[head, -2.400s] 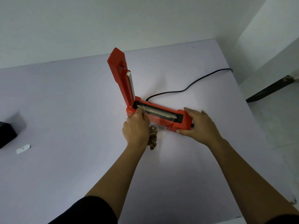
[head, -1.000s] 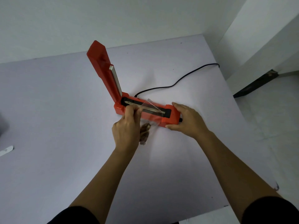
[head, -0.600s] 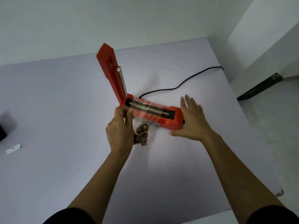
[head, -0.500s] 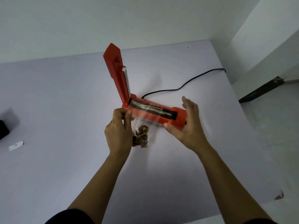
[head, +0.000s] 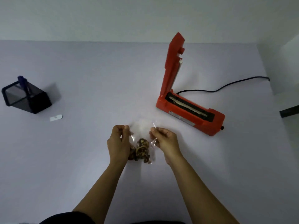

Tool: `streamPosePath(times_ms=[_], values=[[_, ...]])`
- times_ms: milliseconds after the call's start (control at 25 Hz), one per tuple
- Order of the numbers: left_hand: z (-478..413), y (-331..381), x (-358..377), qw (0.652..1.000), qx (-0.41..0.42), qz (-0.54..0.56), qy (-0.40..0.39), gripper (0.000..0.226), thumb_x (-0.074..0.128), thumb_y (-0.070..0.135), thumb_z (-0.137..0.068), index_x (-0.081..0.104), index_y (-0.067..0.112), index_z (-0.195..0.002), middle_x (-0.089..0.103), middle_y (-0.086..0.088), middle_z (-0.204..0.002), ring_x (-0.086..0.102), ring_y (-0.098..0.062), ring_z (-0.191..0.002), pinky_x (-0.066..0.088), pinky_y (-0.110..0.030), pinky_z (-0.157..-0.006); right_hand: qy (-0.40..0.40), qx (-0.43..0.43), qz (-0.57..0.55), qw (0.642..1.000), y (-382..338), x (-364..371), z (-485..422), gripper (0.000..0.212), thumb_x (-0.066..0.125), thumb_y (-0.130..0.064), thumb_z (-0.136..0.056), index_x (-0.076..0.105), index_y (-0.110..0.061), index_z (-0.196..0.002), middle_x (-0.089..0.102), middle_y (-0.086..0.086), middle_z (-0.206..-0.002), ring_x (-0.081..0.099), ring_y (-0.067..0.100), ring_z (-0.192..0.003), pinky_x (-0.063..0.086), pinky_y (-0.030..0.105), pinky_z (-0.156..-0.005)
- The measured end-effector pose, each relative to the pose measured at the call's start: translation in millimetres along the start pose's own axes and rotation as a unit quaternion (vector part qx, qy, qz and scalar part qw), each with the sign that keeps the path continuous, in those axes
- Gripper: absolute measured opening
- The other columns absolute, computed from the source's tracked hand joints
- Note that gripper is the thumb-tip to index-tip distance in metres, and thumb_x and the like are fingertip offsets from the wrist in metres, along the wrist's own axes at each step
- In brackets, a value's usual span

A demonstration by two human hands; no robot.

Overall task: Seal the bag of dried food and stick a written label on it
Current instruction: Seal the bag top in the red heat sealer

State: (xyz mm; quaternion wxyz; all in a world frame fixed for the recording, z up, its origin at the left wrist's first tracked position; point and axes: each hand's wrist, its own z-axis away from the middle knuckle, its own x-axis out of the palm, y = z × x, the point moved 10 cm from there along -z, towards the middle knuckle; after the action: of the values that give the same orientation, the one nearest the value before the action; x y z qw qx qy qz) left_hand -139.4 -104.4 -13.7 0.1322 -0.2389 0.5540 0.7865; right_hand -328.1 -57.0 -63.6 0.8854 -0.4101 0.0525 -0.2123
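Left hand [head: 119, 143] and right hand [head: 163, 140] fingers each pinch a top corner of the clear bag [head: 142, 132], dried food [head: 142, 150] just below. We're likely checking the seal. Next: free a hand for the label [head: 56, 117], well left.

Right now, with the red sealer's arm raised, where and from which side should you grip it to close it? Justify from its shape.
Probably the free top end of the arm, farthest from the hinge at the left end of the base. Come from its plain red outer side, keeping off the pale strip facing the base.
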Motion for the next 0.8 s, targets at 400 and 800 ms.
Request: streamPosePath(times_ms=[400, 800], values=[[-26, -77, -52, 0.993, -0.083, -0.077, 0.022, 0.022, 0.044, 0.028, -0.095, 0.055, 0.009, -0.093, 0.063, -0.004, -0.087, 0.057, -0.024, -0.082, 0.042, -0.033, -0.070, 0.004, -0.055, 0.236, 0.970, 23, 60, -17, 0.010, 0.075, -0.027, -0.076, 0.074, -0.019, -0.081, 0.070, -0.005, -0.074, 0.065, 0.011, -0.069, 0.055, 0.029, -0.076], [-40, -81, -57, 0.987, -0.071, -0.146, 0.017, 0.025, 0.052, 0.024, -0.093, 0.062, 0.002, -0.098, 0.060, -0.014, -0.100, 0.046, -0.018, -0.083, 0.033, -0.027, -0.073, 0.046, 0.006, 0.211, 0.976, 29, 61, -17, 0.016, 0.076, -0.022, -0.071, 0.064, -0.021, -0.061, 0.068, -0.004, -0.068, 0.065, 0.017, -0.072, 0.057, 0.035, -0.079]])
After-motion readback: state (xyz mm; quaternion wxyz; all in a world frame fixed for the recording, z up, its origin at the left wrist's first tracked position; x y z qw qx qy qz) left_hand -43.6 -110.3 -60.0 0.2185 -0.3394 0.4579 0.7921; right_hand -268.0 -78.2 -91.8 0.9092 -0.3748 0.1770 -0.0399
